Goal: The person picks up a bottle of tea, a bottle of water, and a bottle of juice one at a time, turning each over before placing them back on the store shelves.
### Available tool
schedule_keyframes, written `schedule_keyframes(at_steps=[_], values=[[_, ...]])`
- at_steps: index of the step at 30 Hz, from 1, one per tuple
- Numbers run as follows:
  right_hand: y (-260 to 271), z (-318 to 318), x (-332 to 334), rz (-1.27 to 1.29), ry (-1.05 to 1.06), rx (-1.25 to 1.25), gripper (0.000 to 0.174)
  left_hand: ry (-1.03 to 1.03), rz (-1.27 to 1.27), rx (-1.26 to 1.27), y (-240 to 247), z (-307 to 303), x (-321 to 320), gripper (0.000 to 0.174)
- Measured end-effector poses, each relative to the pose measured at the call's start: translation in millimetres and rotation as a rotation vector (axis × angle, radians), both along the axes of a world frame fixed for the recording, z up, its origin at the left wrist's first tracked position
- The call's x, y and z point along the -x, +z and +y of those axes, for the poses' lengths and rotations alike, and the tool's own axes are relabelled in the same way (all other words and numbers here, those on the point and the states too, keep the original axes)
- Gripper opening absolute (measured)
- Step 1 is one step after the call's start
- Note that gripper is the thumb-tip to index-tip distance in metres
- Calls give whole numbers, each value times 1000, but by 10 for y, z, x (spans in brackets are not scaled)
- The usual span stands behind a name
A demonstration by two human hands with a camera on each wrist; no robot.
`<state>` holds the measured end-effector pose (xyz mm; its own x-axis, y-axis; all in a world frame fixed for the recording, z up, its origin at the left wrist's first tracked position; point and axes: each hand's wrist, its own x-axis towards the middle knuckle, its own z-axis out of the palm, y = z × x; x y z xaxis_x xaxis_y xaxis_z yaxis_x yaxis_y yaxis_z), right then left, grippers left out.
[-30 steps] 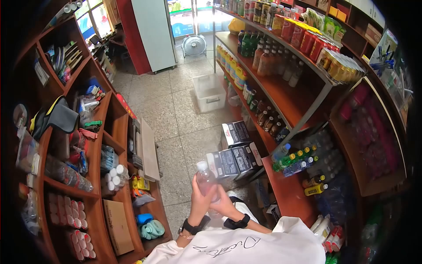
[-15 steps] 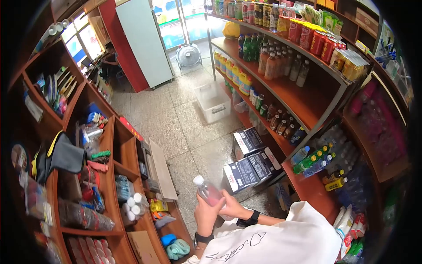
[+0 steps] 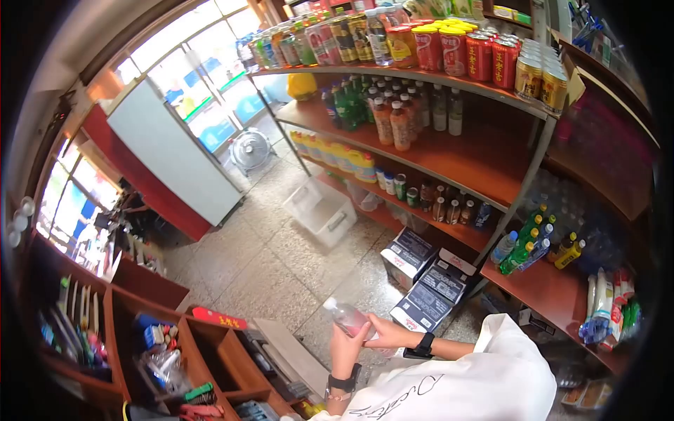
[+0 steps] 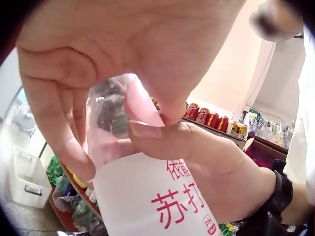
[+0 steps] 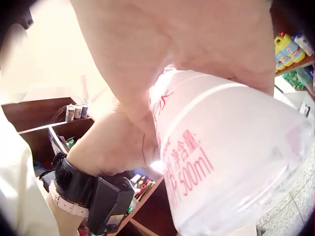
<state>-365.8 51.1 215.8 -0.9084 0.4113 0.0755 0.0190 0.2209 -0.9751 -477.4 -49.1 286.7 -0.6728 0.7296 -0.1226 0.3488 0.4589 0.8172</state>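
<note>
Both hands hold a clear plastic bottle (image 3: 349,318) with a white cap, tilted away from the body. My left hand (image 3: 345,348) curls around its upper part, just above the white label with red characters (image 4: 142,196). Lower down, my right hand (image 3: 387,333) grips the label area, its thumb (image 4: 147,132) lying across the bottle close to the left fingers. The bottle's base (image 5: 256,196) points out past the right palm, with "500ml" printed near it. Each wrist wears a black band.
On the right, a metal-framed shelf (image 3: 484,168) carries cans and bottles. Dark cartons (image 3: 423,305) and a translucent bin (image 3: 319,210) stand on the tiled floor (image 3: 281,252). A brown wooden cabinet (image 3: 203,344) with small goods is at lower left; a fan (image 3: 250,149) stands farther back.
The head view has turned and tilted, so the drinks shelf fills more of it and the left cabinet less. Both hands remain on the bottle, now slightly farther right in view.
</note>
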Motion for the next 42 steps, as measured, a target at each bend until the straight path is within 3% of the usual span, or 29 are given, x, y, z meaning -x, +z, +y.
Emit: schedule_keyframes(at_steps=[5,10,14,17,19,23,25,27,32,35,37,40,42], values=[[82,337,183,-78,-89,-30,73,-95,-64,-61,-317,457,359,63],[-143,676,442,-159,-200,-36,74,-267,-38,167,-404,1012,798,72],[-311,1113,884,-281,-312,2,77,-389,-54,30,-518,1549,1321,75],[-215,1400,1409,-308,-397,-10,77,-486,-29,93,-400,2000,1851,74],[232,1632,1774,-76,-439,-60,78,-515,-110,78,-261,2301,2221,74],[127,2074,2388,-142,-542,35,77,-582,-44,37,-172,2873,2900,72],[116,2322,2575,-100,-595,-150,73,-600,-18,-5,-128,3117,3097,69],[145,2468,2691,-178,-623,-129,77,-689,65,-49,-115,3345,3248,70],[143,2552,2725,-249,-1012,-101,72,-929,121,-68,-207,3843,3188,85],[298,2600,2511,-291,-1177,-76,66,-1045,92,-48,-141,4020,2889,84],[253,2634,2353,-360,-1259,-4,73,-1126,81,-126,-130,4115,2714,79],[385,2789,2172,-274,-1405,-94,72,-1240,6,-136,-46,4280,2505,78],[370,2977,2022,-187,-1465,-124,71,-1318,33,-305,-95,4414,2408,81]])
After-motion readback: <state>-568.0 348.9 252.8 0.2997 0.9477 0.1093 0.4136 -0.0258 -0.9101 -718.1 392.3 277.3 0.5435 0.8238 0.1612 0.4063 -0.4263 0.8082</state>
